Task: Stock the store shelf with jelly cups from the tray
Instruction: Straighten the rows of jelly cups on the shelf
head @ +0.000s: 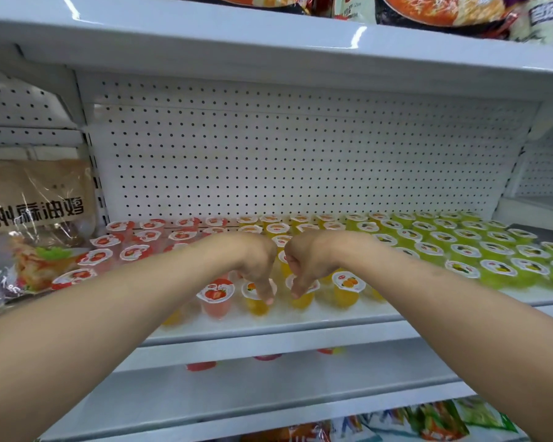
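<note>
Across the whole middle runs a big white shelf, and behind it stands a white back wall full of little holes. Up at 12 o'clock, another shelf holds noodle bags. At 9 o'clock leans a brown food bag. Down at 5 o'clock peek some bright snack packs.

On the white shelf sit rows and rows of jelly cups. Red jelly cups fill the side toward 9 o'clock, orange jelly cups stand in the middle, and green jelly cups fill the side toward 3 o'clock.

Two bare arms reach in from 7 and 5 o'clock and meet in the middle. The left hand bends down at the wrist, and its fingers curl onto the lid of an orange cup in the front row. The right hand bends down just beside it, fingers curled onto the next orange cup. A red cup stands just beside the left hand's cup, toward 9 o'clock. Another orange cup stands near the right hand, toward 3 o'clock.
</note>
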